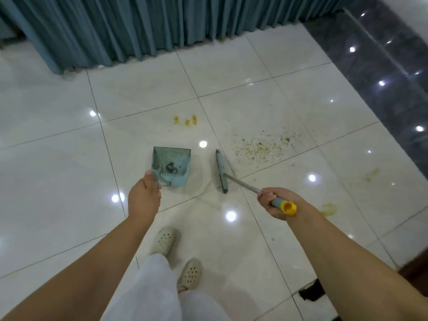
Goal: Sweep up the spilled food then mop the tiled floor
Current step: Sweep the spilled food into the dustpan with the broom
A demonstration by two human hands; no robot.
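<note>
My left hand [144,196] grips the handle of a teal dustpan [172,163] that stands on the white tiled floor [58,181], with a little dark debris inside it. My right hand [273,201] grips the broom handle near its yellow end cap [288,207]. The teal broom head [221,171] rests on the floor just right of the dustpan. Scattered crumbs [261,144] lie to the right of the broom head. Small yellow food bits [186,120] sit beyond the dustpan, and yellow smears [328,208] mark the tiles at the right.
Blue-green curtains [139,26] hang to the floor at the back. A dark glossy strip of floor [382,66] runs along the right. A dark furniture leg [311,290] stands at the lower right. My feet in beige clogs [163,242] are below the dustpan.
</note>
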